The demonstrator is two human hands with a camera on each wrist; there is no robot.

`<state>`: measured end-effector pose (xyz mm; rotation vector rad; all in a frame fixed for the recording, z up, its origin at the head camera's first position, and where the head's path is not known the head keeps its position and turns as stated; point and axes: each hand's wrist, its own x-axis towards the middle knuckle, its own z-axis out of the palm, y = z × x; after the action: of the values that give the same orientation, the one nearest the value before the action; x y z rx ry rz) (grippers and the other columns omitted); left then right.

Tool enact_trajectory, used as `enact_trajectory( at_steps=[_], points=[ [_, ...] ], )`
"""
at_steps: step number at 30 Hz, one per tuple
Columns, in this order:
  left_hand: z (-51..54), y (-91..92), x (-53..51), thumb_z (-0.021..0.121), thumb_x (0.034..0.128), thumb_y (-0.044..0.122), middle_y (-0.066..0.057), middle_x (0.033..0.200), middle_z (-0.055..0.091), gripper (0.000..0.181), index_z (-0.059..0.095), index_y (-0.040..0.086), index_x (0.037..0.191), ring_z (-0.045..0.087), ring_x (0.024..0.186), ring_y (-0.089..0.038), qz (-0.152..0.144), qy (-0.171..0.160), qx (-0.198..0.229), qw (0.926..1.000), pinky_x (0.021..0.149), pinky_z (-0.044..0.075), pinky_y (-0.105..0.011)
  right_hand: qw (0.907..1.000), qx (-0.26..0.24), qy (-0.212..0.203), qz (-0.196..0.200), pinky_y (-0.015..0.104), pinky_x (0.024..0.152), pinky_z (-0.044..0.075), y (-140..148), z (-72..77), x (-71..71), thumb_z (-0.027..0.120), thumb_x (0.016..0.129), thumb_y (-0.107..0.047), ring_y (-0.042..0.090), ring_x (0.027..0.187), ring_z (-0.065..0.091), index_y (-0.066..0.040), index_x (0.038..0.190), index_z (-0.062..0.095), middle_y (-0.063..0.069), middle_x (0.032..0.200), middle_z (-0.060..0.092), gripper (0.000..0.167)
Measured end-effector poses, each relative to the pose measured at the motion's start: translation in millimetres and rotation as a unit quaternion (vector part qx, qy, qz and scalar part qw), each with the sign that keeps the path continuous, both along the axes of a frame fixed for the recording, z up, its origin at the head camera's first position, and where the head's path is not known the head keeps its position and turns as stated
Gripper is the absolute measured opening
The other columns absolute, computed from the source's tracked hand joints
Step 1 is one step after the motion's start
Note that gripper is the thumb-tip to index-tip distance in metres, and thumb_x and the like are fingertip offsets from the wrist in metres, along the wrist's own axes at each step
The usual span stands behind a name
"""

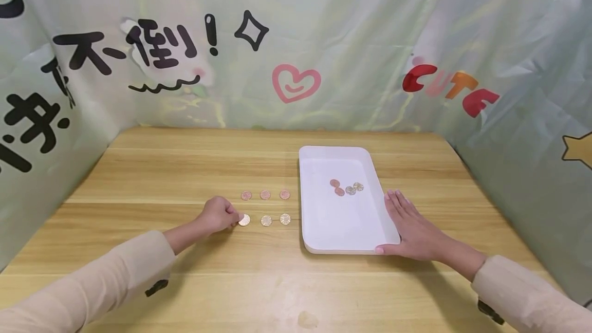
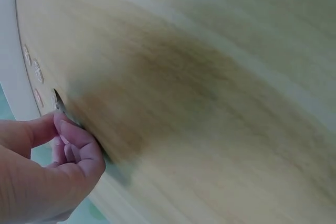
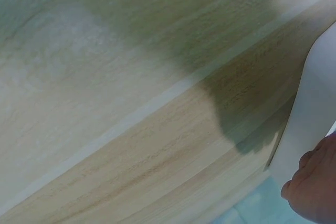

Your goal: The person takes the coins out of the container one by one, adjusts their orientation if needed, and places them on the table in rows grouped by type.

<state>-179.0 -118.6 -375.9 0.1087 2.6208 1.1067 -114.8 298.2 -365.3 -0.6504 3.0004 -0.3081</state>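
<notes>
Nearest to me, a faint mark (image 1: 307, 319) showed on the wooden table (image 1: 231, 294) at twelve o'clock. My left sleeve (image 1: 106, 281) reached in from nine o'clock and my right sleeve (image 1: 522, 287) from three, both beige, a dark piece (image 1: 156, 288) hanging under the left cuff.

At two o'clock, my right hand (image 1: 413, 230) lay flattened along the right side of the white tray (image 1: 342, 230), fingers nearly straight, thumb at the near corner. At eleven, my left hand (image 1: 217, 215) held a pale coin (image 1: 245, 220) pinched between thumb and forefinger; I could not tell whether its whole face met the wood. At that coin's three o'clock sat a middle pale coin (image 1: 265, 220), then an end pale coin (image 1: 284, 219) just beside the tray.

Beyond them, each roughly at twelve o'clock from a pale one, lay three reddish coins: a left reddish coin (image 1: 246, 195), a middle reddish coin (image 1: 265, 195) and a right reddish coin (image 1: 284, 195).

Inside the tray, towards one o'clock, two copper-toned coins (image 1: 339, 191) clustered with two silvery coins (image 1: 350, 190) at their three o'clock.

Farthest off hung a pale cloth (image 1: 351, 40), its pink heart (image 1: 296, 100) at twelve o'clock, black lettering (image 1: 162, 62) at eleven.
</notes>
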Motion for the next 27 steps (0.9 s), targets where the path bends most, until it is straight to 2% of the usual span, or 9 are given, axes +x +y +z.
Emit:
enact_trajectory(
  at_steps=[4,9,13,17,21,24,27],
  points=[
    [1.5,0.7,-0.1,0.062,0.0843,0.004,-0.010,0.073,0.069,0.021,0.065,-0.003,0.065,0.057,0.058,-0.012,0.002,-0.011,-0.006,0.9999,0.057,0.045,-0.020,1.0000,0.001,-0.001,0.000,0.009,0.102,-0.021,0,0.7,-0.2,0.063,0.074,-0.062,0.045,0.140,0.008,0.015,0.141,0.015,0.034,0.149,0.013,0.113],
    [4.5,4.5,0.4,0.062,0.0842,0.003,-0.007,0.065,0.066,0.026,0.061,-0.003,0.059,0.048,0.052,-0.009,0.010,-0.017,-0.012,0.9997,0.050,0.037,-0.017,1.0000,0.001,-0.004,-0.001,0.010,0.103,-0.021,0,1.2,-0.1,0.063,0.074,-0.062,0.045,0.139,0.008,0.015,0.141,0.015,0.034,0.149,0.012,0.113],
    [7.4,6.8,0.5,0.062,0.0840,0.002,-0.004,0.056,0.061,0.032,0.056,0.001,0.052,0.039,0.046,-0.006,0.017,-0.007,-0.017,0.9997,0.046,0.031,-0.015,1.0000,0.001,-0.007,-0.003,0.009,0.102,-0.021,0,1.3,0.2,0.063,0.074,-0.062,0.045,0.140,0.008,0.015,0.141,0.015,0.034,0.149,0.012,0.113],
    [9.1,6.9,-1.1,0.061,0.0843,0.001,-0.008,0.056,0.061,0.025,0.057,-0.001,0.059,0.039,0.045,-0.006,0.008,0.042,-0.009,0.9990,0.043,0.030,-0.014,1.0000,0.000,-0.007,-0.005,0.008,0.101,-0.021,0,0.7,0.3,0.063,0.074,-0.062,0.044,0.140,0.007,0.015,0.141,0.015,0.033,0.149,0.012,0.113],
    [11.5,10.5,-5.9,0.061,0.0848,0.002,-0.010,0.061,0.060,0.013,0.063,-0.007,0.075,0.042,0.049,-0.008,-0.005,0.110,0.017,0.9937,0.043,0.033,-0.015,0.9999,-0.001,-0.010,-0.006,0.007,0.100,-0.022,0,-0.2,0.1,0.063,0.074,-0.062,0.044,0.140,0.006,0.014,0.141,0.014,0.033,0.149,0.012,0.113],
    [15.8,20.8,-9.8,0.064,0.0844,0.005,-0.008,0.061,0.057,0.013,0.063,-0.006,0.078,0.042,0.051,-0.009,-0.019,0.147,0.041,0.9881,0.044,0.034,-0.015,0.9999,-0.001,-0.008,-0.006,0.008,0.101,-0.021,0,-0.5,-0.1,0.063,0.074,-0.062,0.044,0.140,0.007,0.014,0.141,0.015,0.033,0.149,0.012,0.113],
    [22.2,37.7,-12.1,0.065,0.0838,0.007,-0.010,0.066,0.061,0.012,0.065,-0.005,0.081,0.047,0.055,-0.010,-0.035,0.168,0.064,0.9830,0.049,0.039,-0.016,0.9999,-0.002,-0.008,-0.006,0.009,0.102,-0.021,0,-0.6,0.2,0.063,0.073,-0.062,0.044,0.140,0.007,0.015,0.141,0.015,0.033,0.149,0.012,0.113]
  ],
)
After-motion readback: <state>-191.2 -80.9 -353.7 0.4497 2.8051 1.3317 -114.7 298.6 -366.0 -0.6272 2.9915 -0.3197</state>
